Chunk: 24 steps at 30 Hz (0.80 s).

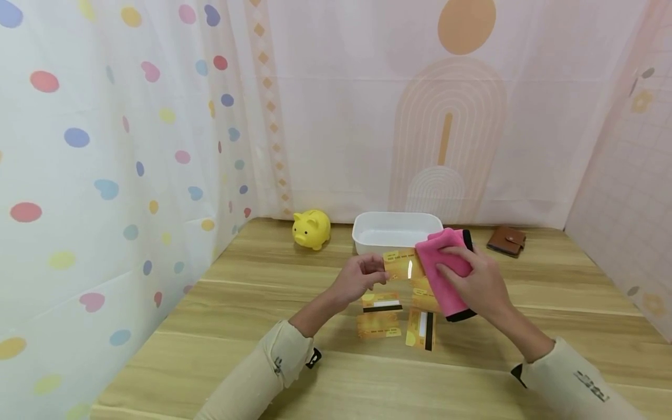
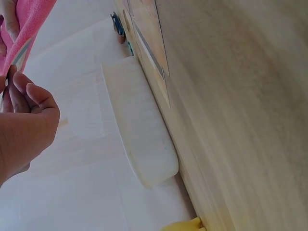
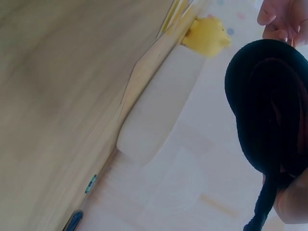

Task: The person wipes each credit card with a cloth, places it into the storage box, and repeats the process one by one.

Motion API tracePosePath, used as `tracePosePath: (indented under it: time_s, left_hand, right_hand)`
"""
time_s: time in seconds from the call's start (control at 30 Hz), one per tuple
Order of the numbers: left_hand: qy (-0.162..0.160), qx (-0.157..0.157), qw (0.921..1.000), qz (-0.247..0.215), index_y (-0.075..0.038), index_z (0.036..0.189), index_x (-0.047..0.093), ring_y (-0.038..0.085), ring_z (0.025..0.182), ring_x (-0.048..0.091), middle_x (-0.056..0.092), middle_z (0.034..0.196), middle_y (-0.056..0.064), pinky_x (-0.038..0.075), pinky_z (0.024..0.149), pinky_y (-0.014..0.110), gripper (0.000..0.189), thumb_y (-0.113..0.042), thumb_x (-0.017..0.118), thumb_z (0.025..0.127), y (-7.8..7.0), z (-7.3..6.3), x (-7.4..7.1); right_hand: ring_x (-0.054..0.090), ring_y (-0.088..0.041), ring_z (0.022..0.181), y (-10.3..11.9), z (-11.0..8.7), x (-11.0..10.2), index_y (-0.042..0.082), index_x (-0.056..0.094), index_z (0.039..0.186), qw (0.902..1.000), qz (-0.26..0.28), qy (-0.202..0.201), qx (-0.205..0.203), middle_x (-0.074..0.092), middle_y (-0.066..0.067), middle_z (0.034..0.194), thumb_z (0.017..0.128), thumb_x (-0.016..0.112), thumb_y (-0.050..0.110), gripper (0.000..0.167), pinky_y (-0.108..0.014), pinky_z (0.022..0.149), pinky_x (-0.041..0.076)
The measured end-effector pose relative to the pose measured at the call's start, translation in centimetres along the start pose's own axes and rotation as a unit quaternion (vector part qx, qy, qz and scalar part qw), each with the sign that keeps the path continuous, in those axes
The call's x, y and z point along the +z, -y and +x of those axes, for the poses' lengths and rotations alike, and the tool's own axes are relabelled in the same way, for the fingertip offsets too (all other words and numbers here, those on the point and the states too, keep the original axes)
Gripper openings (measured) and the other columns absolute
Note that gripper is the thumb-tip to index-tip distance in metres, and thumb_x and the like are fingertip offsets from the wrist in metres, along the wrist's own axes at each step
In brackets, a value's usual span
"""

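Observation:
My left hand [image 1: 358, 276] pinches the left edge of a glossy orange-yellow bank card [image 1: 397, 265], held up over the table. In my right hand [image 1: 480, 283] is a folded pink cloth [image 1: 444, 274] with black edging, which overlaps the card's right end. The left wrist view shows the left fingertips [image 2: 14, 77] right at the card's edge, with the pink cloth [image 2: 29, 24] against it. Dark trim of the folded cloth [image 3: 260, 106] fills the right side of the right wrist view. Below the hands, several more bank cards [image 1: 379, 325] lie on the table, some showing a black stripe.
A white plastic bin [image 1: 397, 219] stands at the back of the wooden table [image 1: 236, 326]. Left of it sits a yellow piggy bank [image 1: 312, 229]; at the back right lies a brown wallet [image 1: 506, 241]. Patterned curtains [image 1: 336, 116] hang behind and along both sides.

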<state>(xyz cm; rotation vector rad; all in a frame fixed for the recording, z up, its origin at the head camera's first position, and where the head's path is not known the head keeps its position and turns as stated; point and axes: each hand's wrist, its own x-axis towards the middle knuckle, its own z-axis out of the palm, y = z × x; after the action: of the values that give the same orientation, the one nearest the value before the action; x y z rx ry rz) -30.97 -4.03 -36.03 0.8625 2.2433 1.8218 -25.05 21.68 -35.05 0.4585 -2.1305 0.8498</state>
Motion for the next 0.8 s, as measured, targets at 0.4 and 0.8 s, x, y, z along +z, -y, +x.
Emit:
tracePosePath:
  time_s: [0.4, 0.8]
  left_hand:
    - [-0.043, -0.06, 0.9964, -0.042, -0.003, 0.104, 0.061, 0.011, 0.08, 0.065, 0.07, 0.092, 0.006, 0.047, 0.06, 0.025, 0.012, -0.008, 0.063, 0.094, 0.5, 0.3, -0.4]
    - [-0.089, -0.094, 0.9874, -0.091, -0.002, 0.115, 0.059, 0.014, 0.084, 0.067, 0.071, 0.105, 0.014, 0.05, 0.064, 0.027, 0.022, -0.014, 0.063, 0.096, 0.7, 1.1, -1.1]
  right_hand:
    - [0.055, -0.022, 0.07, -0.6, -0.4, -0.3, 0.006, 0.074, 0.102, 0.9995, -0.008, 0.003, 0.031, 0.066, -0.017, 0.094, 0.078, 0.084, 0.009, 0.026, -0.025, 0.05, 0.046]
    - [0.057, -0.022, 0.071, -0.5, -0.4, -0.7, 0.006, 0.074, 0.103, 0.9995, 0.01, 0.005, 0.03, 0.067, -0.016, 0.097, 0.079, 0.084, 0.008, 0.026, -0.023, 0.051, 0.047]
